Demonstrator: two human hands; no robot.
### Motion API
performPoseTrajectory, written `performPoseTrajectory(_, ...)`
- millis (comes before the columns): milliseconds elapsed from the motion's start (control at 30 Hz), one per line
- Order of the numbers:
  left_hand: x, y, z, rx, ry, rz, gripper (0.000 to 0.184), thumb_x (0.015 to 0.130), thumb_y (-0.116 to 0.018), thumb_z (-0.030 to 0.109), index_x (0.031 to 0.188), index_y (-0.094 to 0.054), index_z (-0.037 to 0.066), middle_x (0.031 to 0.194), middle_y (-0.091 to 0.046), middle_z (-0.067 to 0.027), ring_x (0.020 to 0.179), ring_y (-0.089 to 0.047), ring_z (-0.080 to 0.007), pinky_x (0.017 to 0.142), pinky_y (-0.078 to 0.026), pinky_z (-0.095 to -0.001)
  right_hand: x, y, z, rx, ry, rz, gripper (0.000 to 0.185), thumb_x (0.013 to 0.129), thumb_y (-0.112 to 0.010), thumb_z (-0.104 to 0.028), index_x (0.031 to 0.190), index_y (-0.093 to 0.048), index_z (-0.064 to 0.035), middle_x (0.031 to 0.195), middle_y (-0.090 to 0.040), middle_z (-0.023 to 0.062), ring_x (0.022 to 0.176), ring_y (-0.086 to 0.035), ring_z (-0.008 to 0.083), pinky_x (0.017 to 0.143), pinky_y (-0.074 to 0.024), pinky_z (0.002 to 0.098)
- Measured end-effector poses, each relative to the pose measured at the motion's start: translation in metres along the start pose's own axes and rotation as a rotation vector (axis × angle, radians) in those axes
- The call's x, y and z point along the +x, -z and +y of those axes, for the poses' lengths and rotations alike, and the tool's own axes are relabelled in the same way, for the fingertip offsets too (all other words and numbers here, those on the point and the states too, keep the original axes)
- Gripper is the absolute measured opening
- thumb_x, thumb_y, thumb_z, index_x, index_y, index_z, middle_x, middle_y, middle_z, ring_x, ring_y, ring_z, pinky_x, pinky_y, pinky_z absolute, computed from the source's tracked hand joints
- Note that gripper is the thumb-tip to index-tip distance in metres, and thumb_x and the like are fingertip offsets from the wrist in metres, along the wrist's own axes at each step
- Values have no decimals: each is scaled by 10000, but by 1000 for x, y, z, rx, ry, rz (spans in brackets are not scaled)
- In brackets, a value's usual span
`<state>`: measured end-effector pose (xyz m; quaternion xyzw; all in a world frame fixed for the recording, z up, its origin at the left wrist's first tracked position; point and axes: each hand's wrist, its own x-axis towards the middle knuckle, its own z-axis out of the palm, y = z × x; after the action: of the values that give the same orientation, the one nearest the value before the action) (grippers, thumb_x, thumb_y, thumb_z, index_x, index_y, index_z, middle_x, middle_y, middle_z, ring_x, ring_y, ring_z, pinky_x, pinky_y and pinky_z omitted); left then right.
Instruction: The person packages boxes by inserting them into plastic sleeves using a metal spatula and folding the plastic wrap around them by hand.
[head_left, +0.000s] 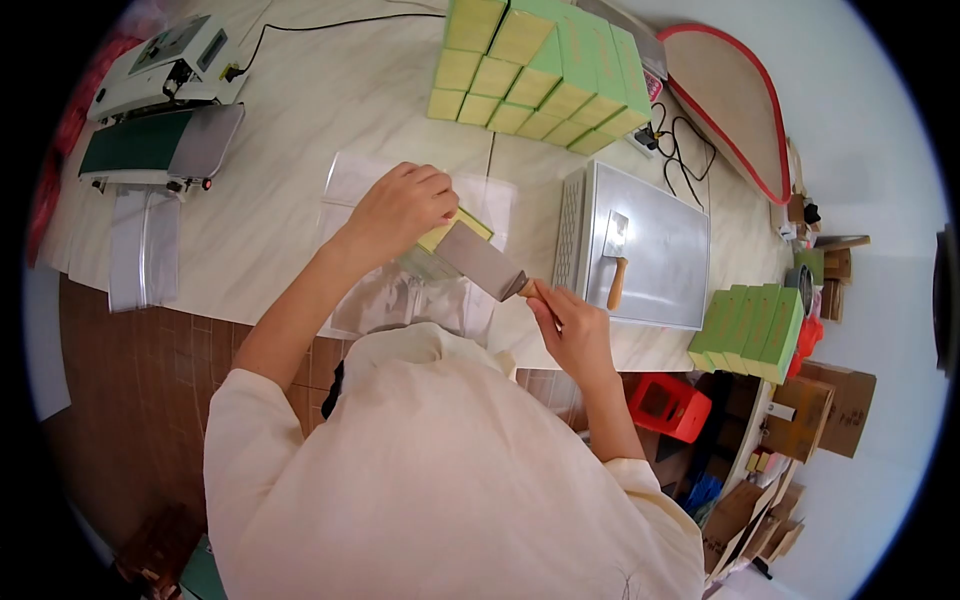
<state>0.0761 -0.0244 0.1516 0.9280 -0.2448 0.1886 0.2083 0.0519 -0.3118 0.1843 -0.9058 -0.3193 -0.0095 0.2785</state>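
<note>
- A small yellow box (478, 221) sits at the front of the marble-patterned table (265, 165), over clear plastic sheets (347, 180), its near side partly covered by the wide metal blade of a scraper (480, 258).
- My left hand (405, 207) bends down over the box from the left, knuckles up, fingers curled at its edge; how firmly they grip, I cannot tell.
- My right hand (573, 335) clenches the scraper's wooden handle, thumb and fingers closed around it, the blade slanting up and left toward my left hand.
- My forearms angle inward from both sides, elbows bent.
- Right of my hands, a second scraper (617, 255) lies on a metal tray (652, 245).
- Beyond them, green boxes (540, 75) stand stacked.
</note>
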Motion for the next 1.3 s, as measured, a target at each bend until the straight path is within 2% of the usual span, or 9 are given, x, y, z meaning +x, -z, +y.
performPoseTrajectory(233, 1, 2, 2, 23, 12, -25, 147, 748, -716, 106, 779, -574, 83, 844, -570, -22, 878, -573, -215, 817, -456, -352, 7, -2, 3, -13, -11, 45, 150, 899, -663, -161, 1027, -657, -84, 684, -555, 57, 505, -541, 271, 448, -410, 360)
performPoseTrajectory(533, 30, 7, 12, 64, 31, 88, 294, 704, -761, 130, 966, -629, 103, 1059, -593, -31, 1062, -561, -210, 999, -417, -397, 19, -3, 8, -13, 3, 46, 148, 919, -636, -203, 1037, -656, -115, 677, -563, 39, 507, -554, 261, 441, -422, 358)
performPoseTrajectory(700, 27, -1, 0, 39, -81, -148, 111, 766, -690, 108, 853, -622, 94, 947, -620, -1, 980, -589, -180, 1048, -400, -417, 18, -3, 7, -4, -25, 43, 146, 912, -640, -208, 1035, -658, -133, 669, -577, 37, 525, -564, 263, 446, -428, 360)
performPoseTrajectory(933, 5, -1, 5, 48, -157, -117, 43, 789, -638, 71, 787, -608, 101, 886, -624, 4, 941, -605, -154, 1033, -411, -420, 15, -4, 1, -74, -49, 25, 129, 913, -639, -226, 1012, -661, -148, 668, -592, 29, 528, -570, 258, 441, -428, 361)
performPoseTrajectory(1033, 2, 3, 7, 32, -66, -180, 95, 807, -653, 110, 901, -649, 91, 1032, -645, -28, 1084, -585, -188, 1080, -368, -443, 16, 0, 3, -72, -53, -1, 152, 909, -643, -242, 1022, -663, -143, 673, -596, 36, 558, -587, 270, 455, -441, 362)
performPoseTrajectory(1100, 2, 15, 10, -8, 151, -88, 424, 849, -660, 212, 1247, -585, 88, 1333, -545, -97, 1297, -456, -271, 1146, -275, -465, 13, 8, 9, 29, 8, 21, 169, 913, -645, -224, 1043, -678, -121, 743, -648, 73, 605, -609, 282, 497, -472, 361)
performPoseTrajectory(1133, -3, 17, 7, -2, 165, -84, 424, 849, -660, 212, 1247, -585, 88, 1333, -545, -97, 1297, -456, -271, 1146, -275, -465, 10, 16, 12, 33, 20, 13, 169, 913, -645, -224, 1043, -678, -121, 743, -648, 73, 605, -609, 282, 497, -472, 361)
performPoseTrajectory(1200, -23, 22, -4, -136, 383, 57, 757, 879, -652, 322, 1506, -292, 97, 1540, -326, -121, 1427, -280, -310, 1188, -176, -448, -5, 42, 20, 222, -180, -35, 191, 932, -634, -195, 1075, -687, -80, 815, -680, 107, 607, -606, 217, 554, -487, 325)
performPoseTrajectory(1300, -52, 13, -18, -490, 550, 81, 863, 885, -670, 366, 1531, -181, 69, 1556, -285, -150, 1433, -266, -307, 1178, -193, -428, -26, 71, 52, 249, -550, 80, 221, 971, -590, -166, 1104, -673, -10, 706, -566, 29, 625, -449, 82, 583, -413, 244)
